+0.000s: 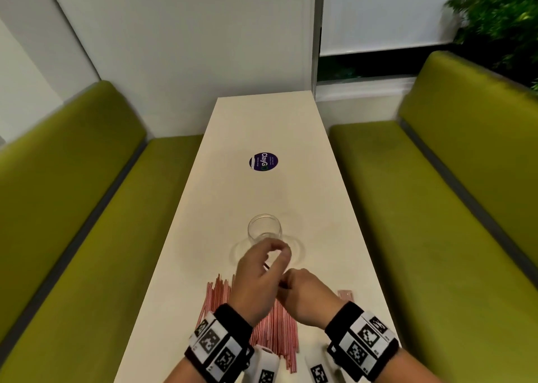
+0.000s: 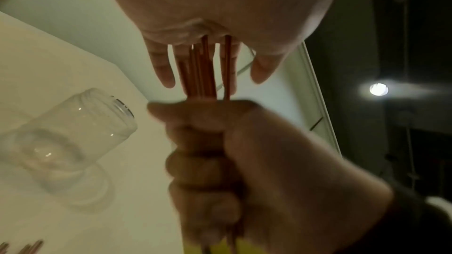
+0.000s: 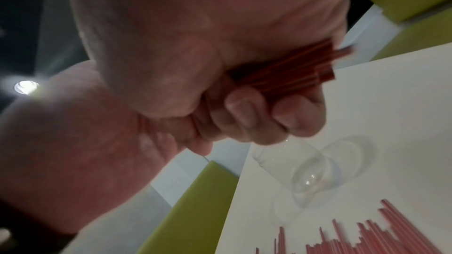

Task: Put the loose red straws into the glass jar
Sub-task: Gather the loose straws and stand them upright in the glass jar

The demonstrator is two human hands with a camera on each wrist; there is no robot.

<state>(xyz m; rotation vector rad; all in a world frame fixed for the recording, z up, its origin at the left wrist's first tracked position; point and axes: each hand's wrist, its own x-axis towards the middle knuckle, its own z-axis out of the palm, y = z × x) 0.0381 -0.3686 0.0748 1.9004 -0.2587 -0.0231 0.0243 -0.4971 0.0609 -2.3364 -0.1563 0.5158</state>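
Note:
The clear glass jar (image 1: 264, 228) (image 2: 73, 132) (image 3: 300, 165) stands upright with nothing in it at mid-table. Just in front of it my right hand (image 1: 286, 283) (image 3: 269, 113) grips a bundle of red straws (image 3: 293, 70) (image 2: 203, 69) in its fist. My left hand (image 1: 279, 251) (image 2: 212, 84) curls its fingers and thumb around the bundle's upper end, close to the jar's near side. A pile of loose red straws (image 1: 270, 327) (image 3: 379, 239) lies on the table under both wrists.
The narrow white table (image 1: 320, 208) runs away from me between two green benches (image 1: 87, 208) (image 1: 436, 208). A round purple sticker (image 1: 263, 161) lies beyond the jar. A small pink item (image 1: 346, 294) sits right of the pile.

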